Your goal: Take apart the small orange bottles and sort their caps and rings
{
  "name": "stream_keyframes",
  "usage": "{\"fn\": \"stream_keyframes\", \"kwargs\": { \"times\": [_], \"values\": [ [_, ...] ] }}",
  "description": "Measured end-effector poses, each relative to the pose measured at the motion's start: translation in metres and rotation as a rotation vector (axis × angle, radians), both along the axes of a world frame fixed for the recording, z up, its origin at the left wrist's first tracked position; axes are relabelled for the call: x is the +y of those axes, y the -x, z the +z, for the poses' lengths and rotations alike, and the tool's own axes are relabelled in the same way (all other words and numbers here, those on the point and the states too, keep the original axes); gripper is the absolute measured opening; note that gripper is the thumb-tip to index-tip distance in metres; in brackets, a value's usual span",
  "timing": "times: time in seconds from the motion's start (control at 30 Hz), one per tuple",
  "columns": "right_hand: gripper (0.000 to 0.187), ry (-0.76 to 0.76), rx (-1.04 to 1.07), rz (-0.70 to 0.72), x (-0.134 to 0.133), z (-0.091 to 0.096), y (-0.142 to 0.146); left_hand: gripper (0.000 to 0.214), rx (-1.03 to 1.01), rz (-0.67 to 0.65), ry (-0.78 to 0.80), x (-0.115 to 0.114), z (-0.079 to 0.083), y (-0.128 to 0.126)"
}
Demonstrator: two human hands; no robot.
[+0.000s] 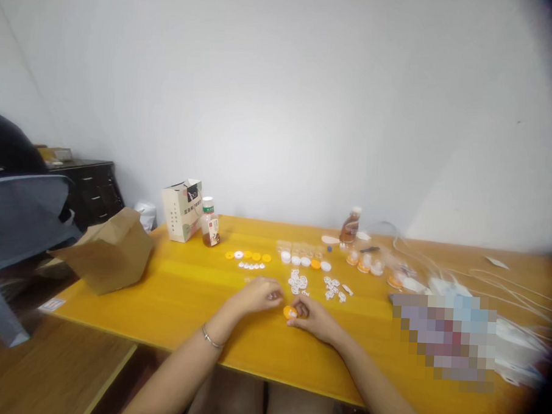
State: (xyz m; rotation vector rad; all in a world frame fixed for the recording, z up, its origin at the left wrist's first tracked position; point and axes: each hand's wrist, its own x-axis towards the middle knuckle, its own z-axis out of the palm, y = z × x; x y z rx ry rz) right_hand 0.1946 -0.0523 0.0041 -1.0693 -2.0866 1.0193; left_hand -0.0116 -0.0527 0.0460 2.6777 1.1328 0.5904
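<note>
Yellow wooden table (180, 300): one orange disc (289, 312), held in right hand (311, 317); left hand (262, 293) near, fingers curled. Beyond: white cut-out pieces (295, 285); row of white and orange lids (305, 262); printed carrier bag (180, 215), white-capped bottle (210, 227).

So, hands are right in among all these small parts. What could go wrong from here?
The orange lid sits at the fingertips of the right hand, so it could slip and roll away.
The loose white pieces lie just beyond both hands, so a stray knuckle might scatter them.
The left hand is close to the row of small white parts; reaching forward could knock that row out of line.
</note>
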Motion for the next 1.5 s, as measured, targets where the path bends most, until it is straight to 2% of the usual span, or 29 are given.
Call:
{"fn": "stream_keyframes", "kwargs": {
  "times": [0.1, 0.17, 0.33, 0.53, 0.73, 0.93, 1.13, 1.23, 1.4, 1.5],
  "values": [
    [0.031, -0.014, 0.002, 0.004, 0.002, -0.003, 0.0, 0.016, -0.042, -0.162, -0.016, -0.007, -0.003, -0.016],
    [0.031, -0.032, 0.008, 0.017, 0.004, -0.005, 0.0, 0.014, -0.035, -0.208, -0.021, -0.009, -0.006, -0.024],
    [0.03, -0.04, 0.01, 0.021, 0.007, -0.009, -0.001, 0.013, 0.012, -0.172, -0.063, -0.005, -0.014, -0.03],
    [0.027, -0.011, 0.017, 0.007, 0.006, -0.009, -0.001, 0.012, 0.137, -0.113, -0.178, -0.009, -0.01, -0.032],
    [0.026, 0.011, 0.02, -0.012, 0.007, -0.01, 0.0, 0.013, 0.24, -0.114, -0.32, -0.013, -0.01, -0.034],
    [0.027, 0.006, 0.031, 0.005, 0.009, -0.013, -0.001, 0.01, 0.217, -0.096, -0.28, -0.009, -0.014, -0.035],
    [0.027, 0.0, 0.024, -0.006, 0.007, -0.009, 0.0, 0.01, 0.141, -0.152, -0.207, -0.008, -0.011, -0.032],
    [0.028, 0.021, 0.021, -0.009, 0.005, -0.006, 0.0, 0.013, 0.146, -0.071, -0.214, -0.006, -0.007, -0.024],
    [0.031, 0.056, 0.027, -0.014, 0.004, -0.005, 0.0, 0.011, 0.27, 0.238, -0.207, 0.002, -0.001, -0.005],
    [0.032, 0.062, 0.034, -0.015, 0.003, -0.005, 0.0, 0.013, 0.336, 0.305, -0.196, 0.005, -0.003, -0.001]
  ]
}}
